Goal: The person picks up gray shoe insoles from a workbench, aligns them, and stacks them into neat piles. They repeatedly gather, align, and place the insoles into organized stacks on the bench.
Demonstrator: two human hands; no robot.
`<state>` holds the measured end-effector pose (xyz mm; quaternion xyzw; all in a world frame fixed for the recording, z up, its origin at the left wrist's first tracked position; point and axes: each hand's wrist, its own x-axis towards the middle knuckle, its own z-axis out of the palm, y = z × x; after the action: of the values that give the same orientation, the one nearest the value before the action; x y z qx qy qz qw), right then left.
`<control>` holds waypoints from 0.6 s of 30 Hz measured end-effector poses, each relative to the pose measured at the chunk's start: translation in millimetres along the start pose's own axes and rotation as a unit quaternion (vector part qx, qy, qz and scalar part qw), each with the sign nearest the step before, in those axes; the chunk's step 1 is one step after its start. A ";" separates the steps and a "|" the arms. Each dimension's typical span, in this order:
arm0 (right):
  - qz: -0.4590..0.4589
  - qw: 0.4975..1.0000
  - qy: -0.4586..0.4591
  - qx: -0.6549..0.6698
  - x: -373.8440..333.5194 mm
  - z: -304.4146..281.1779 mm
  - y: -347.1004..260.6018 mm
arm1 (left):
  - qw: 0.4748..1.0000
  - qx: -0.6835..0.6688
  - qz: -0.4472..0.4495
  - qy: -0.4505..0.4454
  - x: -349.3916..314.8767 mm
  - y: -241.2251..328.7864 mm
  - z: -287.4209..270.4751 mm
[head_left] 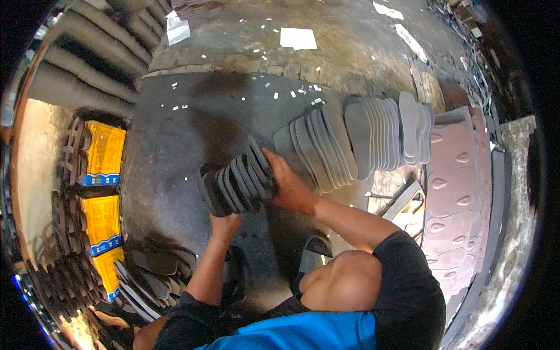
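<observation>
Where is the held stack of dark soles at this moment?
In the head view, the held stack is just left of centre, between the left hand and right hand, left of the fanned grey soles.

Matt, foam-like held soles [242, 181], smooth matt fanned soles [376, 137] (rubber or foam, hard to tell), slightly glossy yellow packages [105, 153], smooth dull pink sheet [448, 216], plain white paper [298, 38], soft blue cloth shirt [309, 332], rough scuffed floor [350, 29]

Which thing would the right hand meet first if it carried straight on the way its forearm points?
Most likely the bundle of dark grey soles, which the right hand touches; depth is unclear from this one view.
</observation>
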<state>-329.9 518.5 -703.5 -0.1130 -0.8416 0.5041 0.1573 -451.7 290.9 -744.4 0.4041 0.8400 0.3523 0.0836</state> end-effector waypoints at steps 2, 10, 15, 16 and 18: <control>-0.002 1.000 0.000 -0.009 3.4 -2.1 -8.0 | 0.999 -0.008 -0.032 -0.040 -1.0 0.3 -6.2; 0.296 0.916 -0.248 -0.112 38.3 -11.9 -33.6 | 0.960 -0.074 -0.269 -0.028 34.2 44.8 -37.9; 0.250 0.941 -0.188 -0.128 36.6 20.7 -3.8 | 0.961 0.060 -0.258 -0.080 40.5 12.6 -11.6; 0.250 0.941 -0.178 -0.145 31.9 26.9 2.1 | 0.957 -0.017 -0.279 -0.080 41.3 5.5 -4.9; 0.184 0.964 -0.122 -0.147 23.4 37.2 10.9 | 0.969 -0.057 -0.240 -0.018 39.7 -1.1 8.6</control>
<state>-365.3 501.5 -726.1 -0.2255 -0.8838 0.4055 -0.0608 -474.8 324.2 -745.7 0.1919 0.8893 0.3619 0.2036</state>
